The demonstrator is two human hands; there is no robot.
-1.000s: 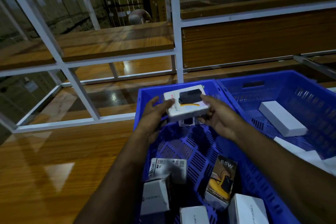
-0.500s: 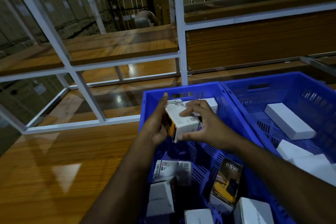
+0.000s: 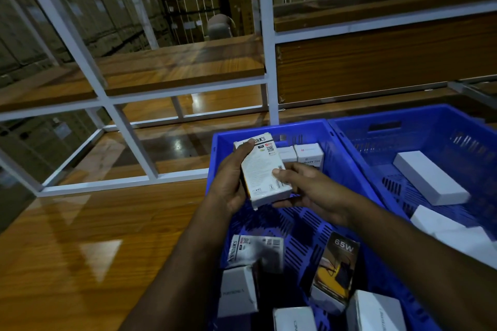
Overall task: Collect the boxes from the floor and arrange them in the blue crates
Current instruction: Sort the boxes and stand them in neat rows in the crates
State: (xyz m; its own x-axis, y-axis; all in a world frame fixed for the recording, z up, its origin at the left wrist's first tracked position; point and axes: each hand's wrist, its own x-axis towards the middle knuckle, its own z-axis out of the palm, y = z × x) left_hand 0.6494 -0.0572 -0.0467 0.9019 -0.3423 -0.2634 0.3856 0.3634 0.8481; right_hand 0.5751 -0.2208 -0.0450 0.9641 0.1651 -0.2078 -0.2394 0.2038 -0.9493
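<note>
A white printed box is held over the left blue crate, its text-covered back facing me. My left hand grips its left edge with the thumb on top, and my right hand holds its right side from below. Two small white boxes stand against the crate's far wall. Loose in the near half lie a white barcode box, a black and yellow 65W box and several white boxes. The right blue crate holds long white boxes.
Both crates sit on a glossy wooden surface. A white metal shelving frame with wooden shelves rises behind and to the left. Stacked cartons fill the dim background.
The box in my hands has been turned over: its front with the black product picture faced up a second ago, and its printed back now faces me. Both hands stayed on it.
</note>
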